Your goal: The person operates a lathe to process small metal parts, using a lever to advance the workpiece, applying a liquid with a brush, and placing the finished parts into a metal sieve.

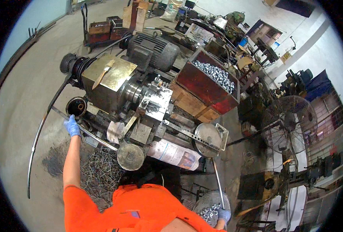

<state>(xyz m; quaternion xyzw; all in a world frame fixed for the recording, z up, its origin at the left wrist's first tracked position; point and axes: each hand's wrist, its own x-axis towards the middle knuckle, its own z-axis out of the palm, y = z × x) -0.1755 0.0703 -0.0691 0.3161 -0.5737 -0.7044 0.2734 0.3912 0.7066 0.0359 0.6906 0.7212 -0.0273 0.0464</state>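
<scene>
My left hand [72, 127], in a blue glove, is closed around a long metal lever [98, 140] at the left side of the lathe. Beside these fingers is a round, dark, oily cup [77, 106]. At the lower right my right hand [224, 215], also gloved in blue, grips the lower end of a second metal lever [218, 178], which slopes down from a round plate [208, 138]. Just by that hand is a round mesh basket [202, 201] holding small shiny metal parts [209, 213]. The machine's chuck [133, 92] and tool slide [156, 103] lie between my hands.
A brush [103, 74] lies on the brass-coloured headstock cover [119, 71]. Behind is a motor [152, 50]; to its right, a red box [206, 87] full of metal parts. Metal scraps [101, 170] cover the floor at lower left. A large fan [289, 123] stands at right.
</scene>
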